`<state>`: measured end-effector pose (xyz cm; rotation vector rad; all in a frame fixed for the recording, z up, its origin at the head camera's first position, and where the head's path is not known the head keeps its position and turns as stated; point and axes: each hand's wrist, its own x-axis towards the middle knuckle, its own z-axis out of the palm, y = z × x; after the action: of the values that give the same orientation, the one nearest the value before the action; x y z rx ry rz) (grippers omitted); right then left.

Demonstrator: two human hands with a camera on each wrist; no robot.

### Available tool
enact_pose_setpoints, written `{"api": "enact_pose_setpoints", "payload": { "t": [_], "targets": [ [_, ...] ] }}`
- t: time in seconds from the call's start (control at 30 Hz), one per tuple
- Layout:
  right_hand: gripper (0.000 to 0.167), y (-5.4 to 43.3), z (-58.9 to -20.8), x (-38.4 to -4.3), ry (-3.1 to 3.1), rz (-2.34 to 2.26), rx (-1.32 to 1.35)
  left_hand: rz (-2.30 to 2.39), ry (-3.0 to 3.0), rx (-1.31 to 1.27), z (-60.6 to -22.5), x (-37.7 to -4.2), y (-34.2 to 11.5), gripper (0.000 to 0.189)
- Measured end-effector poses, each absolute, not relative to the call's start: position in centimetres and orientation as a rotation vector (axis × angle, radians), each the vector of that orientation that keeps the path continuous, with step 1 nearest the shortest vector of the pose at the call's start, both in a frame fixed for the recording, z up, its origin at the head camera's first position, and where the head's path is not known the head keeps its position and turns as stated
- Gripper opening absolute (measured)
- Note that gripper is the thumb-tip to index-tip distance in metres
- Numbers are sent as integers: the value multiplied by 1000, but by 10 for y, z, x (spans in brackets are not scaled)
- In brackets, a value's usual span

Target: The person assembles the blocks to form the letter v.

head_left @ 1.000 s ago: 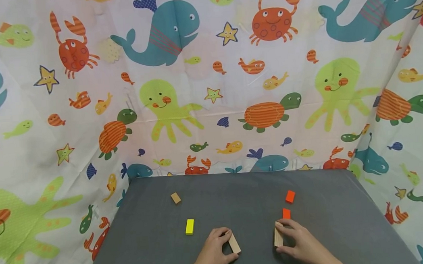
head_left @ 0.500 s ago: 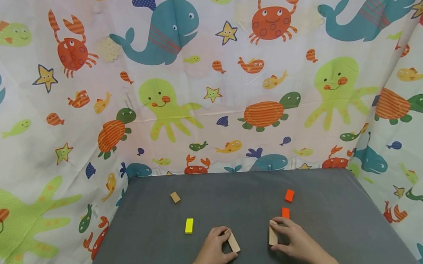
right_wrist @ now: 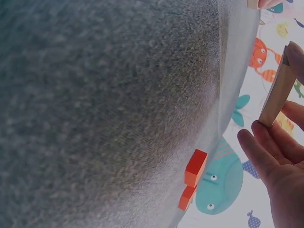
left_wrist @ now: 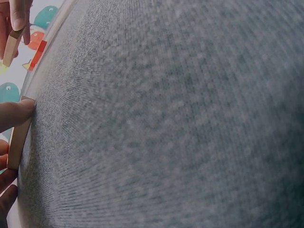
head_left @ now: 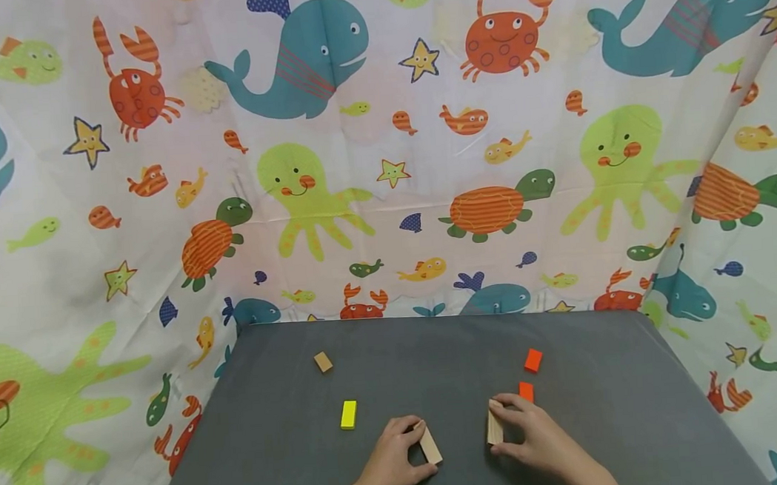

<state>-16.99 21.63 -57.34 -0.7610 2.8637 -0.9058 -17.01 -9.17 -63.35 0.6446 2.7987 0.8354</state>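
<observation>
In the head view my left hand (head_left: 390, 459) pinches a plain wooden block (head_left: 431, 446) by its two ends, thumb at the near end and fingers at the far end. The left wrist view shows this block (left_wrist: 20, 137) right at the grey tabletop. To the right, my right hand (head_left: 539, 439) grips a second plain wooden block (head_left: 495, 427) the same way. That block (right_wrist: 276, 94) is held up off the table in the right wrist view, between thumb and fingertips. A short gap of tabletop lies between the two held blocks.
Two orange-red blocks, one nearer (head_left: 527, 391) and one farther (head_left: 533, 360), lie just beyond my right hand. A yellow block (head_left: 348, 415) and a small tan block (head_left: 323, 362) lie at the left. A sea-animal curtain (head_left: 401, 234) surrounds the grey table (head_left: 429, 359).
My right hand has moved left and slightly away from me with its wooden block, closer to the other held block. My left hand and its block have stayed in place.
</observation>
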Motion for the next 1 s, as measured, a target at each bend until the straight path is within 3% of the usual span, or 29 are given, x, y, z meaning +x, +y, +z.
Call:
{"api": "enact_pose_setpoints", "payload": {
  "t": [1.0],
  "targets": [
    [77, 199, -581, -177, 2836, -963, -680, 868, 2824, 627, -627, -169, -90, 71]
  ]
}}
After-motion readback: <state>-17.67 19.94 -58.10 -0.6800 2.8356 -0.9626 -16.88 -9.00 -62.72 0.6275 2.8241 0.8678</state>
